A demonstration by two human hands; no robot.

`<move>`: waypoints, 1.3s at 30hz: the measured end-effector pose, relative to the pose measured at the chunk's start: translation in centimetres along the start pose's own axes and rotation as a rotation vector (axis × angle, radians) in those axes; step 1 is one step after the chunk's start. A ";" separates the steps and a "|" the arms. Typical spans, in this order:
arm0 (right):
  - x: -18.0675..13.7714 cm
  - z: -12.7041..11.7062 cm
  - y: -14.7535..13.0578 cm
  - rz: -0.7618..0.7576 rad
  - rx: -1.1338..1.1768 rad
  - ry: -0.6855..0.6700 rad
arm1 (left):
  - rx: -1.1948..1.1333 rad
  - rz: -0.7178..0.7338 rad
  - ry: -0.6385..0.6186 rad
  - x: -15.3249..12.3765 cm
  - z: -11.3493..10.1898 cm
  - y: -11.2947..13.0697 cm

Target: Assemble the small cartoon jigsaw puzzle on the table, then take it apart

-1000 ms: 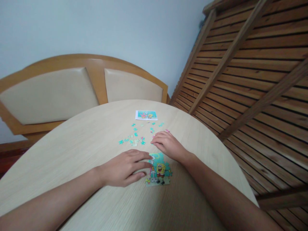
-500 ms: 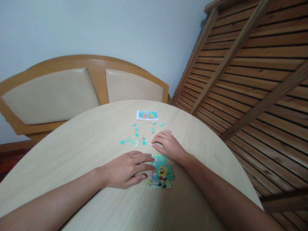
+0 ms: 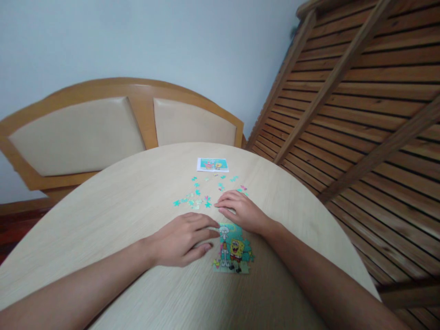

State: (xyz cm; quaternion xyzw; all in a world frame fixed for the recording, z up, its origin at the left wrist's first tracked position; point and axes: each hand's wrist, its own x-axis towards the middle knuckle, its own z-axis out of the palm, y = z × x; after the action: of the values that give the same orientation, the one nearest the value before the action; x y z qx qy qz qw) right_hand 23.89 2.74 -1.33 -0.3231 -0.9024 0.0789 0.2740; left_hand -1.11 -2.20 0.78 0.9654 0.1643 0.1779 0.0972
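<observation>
A partly joined jigsaw puzzle [image 3: 236,250] lies on the table, showing a yellow square cartoon figure and a pale, long-nosed one on teal. At its upper left edge are the fingertips of my left hand [image 3: 184,240], palm down with fingers apart. My right hand [image 3: 242,211] hovers low or rests just beyond the puzzle's top edge, fingers stretched out toward the loose puzzle pieces [image 3: 191,202]. No piece shows in either hand, though the underside of the right fingers is hidden. A pink piece [image 3: 244,187] lies just past the right knuckles.
A picture sheet [image 3: 213,165] with cartoon figures lies at the far side of the round wooden table [image 3: 113,201]. More teal pieces [image 3: 197,185] are scattered before it. Behind stand padded chair backs [image 3: 195,121], and a slatted wooden panel [image 3: 343,114] rises at the right.
My right hand has shifted slightly left and nearer, uncovering more of the pink piece. My left fingertips have drawn back a little from over the puzzle. The view has turned slightly.
</observation>
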 end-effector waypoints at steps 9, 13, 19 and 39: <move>-0.2 -0.6 -0.2 0.051 -0.023 -0.051 | 0.205 -0.690 0.289 -1.1 -0.3 -3.6; -0.5 -0.9 -0.6 0.109 -0.062 -0.104 | 0.208 -0.764 0.250 -1.6 -0.1 -4.7; -0.6 -1.3 -0.9 0.130 -0.094 -0.150 | 0.200 -0.774 0.232 -1.6 0.2 -4.7; -0.9 -1.9 -0.8 0.112 -0.107 -0.157 | 0.267 -0.761 0.190 -1.6 -0.8 -3.5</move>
State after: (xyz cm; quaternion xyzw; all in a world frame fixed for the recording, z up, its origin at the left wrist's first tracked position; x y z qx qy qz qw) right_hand 25.04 1.48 0.17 -0.3799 -0.9046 0.0707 0.1799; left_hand -3.79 0.62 0.21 0.8190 0.5394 0.1949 0.0143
